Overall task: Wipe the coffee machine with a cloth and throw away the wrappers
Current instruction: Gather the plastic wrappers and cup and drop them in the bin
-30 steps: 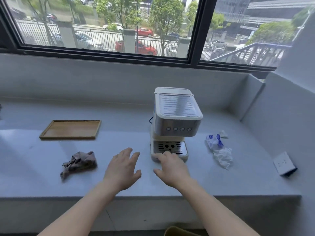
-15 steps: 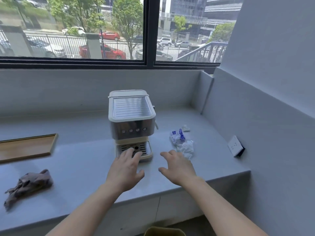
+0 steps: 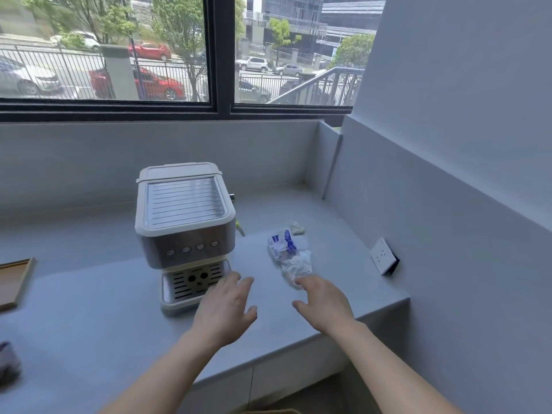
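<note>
A cream and steel coffee machine (image 3: 183, 222) stands on the grey counter (image 3: 89, 318). To its right lie crumpled clear wrappers (image 3: 291, 256), one with blue print, and a small pale scrap (image 3: 297, 228) behind them. My right hand (image 3: 324, 303) hovers just in front of the wrappers with its fingers spread; the fingertips reach the nearest wrapper's edge. My left hand (image 3: 227, 309) is open over the counter by the machine's drip tray, holding nothing. A grey cloth (image 3: 8, 361) shows only partly at the far left edge.
A wooden tray (image 3: 13, 280) lies at the left edge. A white wall socket (image 3: 383, 255) sits on the right wall, close to the counter. A window runs along the back. The counter ends at the wall corner on the right.
The view has swung to the right, so the cloth and tray slid toward the left edge. Both hands moved right, and my right hand came up to the wrappers.
</note>
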`<action>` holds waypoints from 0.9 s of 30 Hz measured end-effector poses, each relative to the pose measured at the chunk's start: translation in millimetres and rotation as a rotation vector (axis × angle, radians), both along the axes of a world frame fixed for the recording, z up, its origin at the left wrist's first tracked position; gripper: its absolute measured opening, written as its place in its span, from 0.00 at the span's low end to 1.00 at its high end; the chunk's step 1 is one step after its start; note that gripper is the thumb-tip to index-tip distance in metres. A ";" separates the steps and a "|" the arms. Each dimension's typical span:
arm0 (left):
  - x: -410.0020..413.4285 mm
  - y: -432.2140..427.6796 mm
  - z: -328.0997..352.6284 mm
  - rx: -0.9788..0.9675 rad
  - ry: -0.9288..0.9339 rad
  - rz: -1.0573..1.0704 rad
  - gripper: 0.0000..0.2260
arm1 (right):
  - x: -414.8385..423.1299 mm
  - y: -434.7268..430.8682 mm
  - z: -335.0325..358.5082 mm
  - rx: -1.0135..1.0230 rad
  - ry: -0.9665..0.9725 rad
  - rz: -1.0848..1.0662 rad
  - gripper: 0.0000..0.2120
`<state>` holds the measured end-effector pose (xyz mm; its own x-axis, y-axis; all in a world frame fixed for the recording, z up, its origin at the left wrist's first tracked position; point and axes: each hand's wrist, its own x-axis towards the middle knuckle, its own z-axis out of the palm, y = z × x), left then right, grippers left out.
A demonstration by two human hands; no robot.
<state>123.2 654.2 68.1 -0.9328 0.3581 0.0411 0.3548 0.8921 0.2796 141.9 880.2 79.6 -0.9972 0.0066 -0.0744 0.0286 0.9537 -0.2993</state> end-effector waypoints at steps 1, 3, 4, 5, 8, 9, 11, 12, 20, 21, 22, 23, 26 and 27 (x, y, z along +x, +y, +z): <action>-4.0 5.8 -2.8 0.003 -0.004 0.003 0.25 | -4.4 7.3 -2.3 -0.002 0.000 -0.005 0.22; -12.2 19.2 -10.4 0.013 -0.012 0.014 0.25 | -15.5 23.7 -8.8 0.003 -0.006 -0.011 0.19; -16.9 26.8 -15.2 0.020 -0.018 0.022 0.25 | -22.2 32.3 -12.8 0.002 -0.013 -0.012 0.19; -22.2 35.0 -20.7 0.024 -0.026 0.032 0.24 | -29.9 41.4 -17.5 -0.006 -0.020 -0.013 0.19; -42.3 63.7 -40.3 0.012 -0.048 0.082 0.22 | -58.4 69.8 -36.4 -0.031 -0.035 -0.004 0.17; -50.0 74.3 -47.0 0.013 -0.058 0.108 0.21 | -68.9 78.7 -43.5 -0.041 -0.041 0.007 0.16; -67.6 96.3 -58.9 0.024 -0.086 0.175 0.20 | -89.0 93.1 -59.0 -0.063 -0.054 0.036 0.16; -77.6 106.3 -64.3 0.033 -0.095 0.214 0.19 | -98.2 97.7 -66.9 -0.069 -0.058 0.061 0.16; -161.3 146.0 -90.9 0.149 -0.101 0.390 0.22 | -146.4 100.9 -113.5 -0.047 -0.020 0.322 0.23; -169.4 147.5 -93.4 0.150 -0.106 0.390 0.22 | -149.2 99.8 -115.4 -0.030 -0.023 0.347 0.24; -176.8 148.6 -96.0 0.144 -0.113 0.382 0.21 | -151.4 98.8 -117.0 -0.014 -0.021 0.366 0.22; -183.5 150.0 -98.8 0.135 -0.122 0.370 0.21 | -153.1 98.2 -119.0 0.001 -0.013 0.382 0.20; -196.6 153.8 -106.0 0.151 -0.154 0.365 0.18 | -156.7 100.9 -125.5 0.030 0.008 0.433 0.15; -198.5 154.6 -107.4 0.172 -0.149 0.376 0.17 | -157.7 102.2 -127.1 0.030 0.017 0.443 0.13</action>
<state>-75.3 808.8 -39.3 -0.9972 -0.0083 -0.0742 -0.0415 0.8876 0.4587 -15.8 982.4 -47.5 -0.9054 -0.4197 -0.0640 -0.3895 0.8811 -0.2683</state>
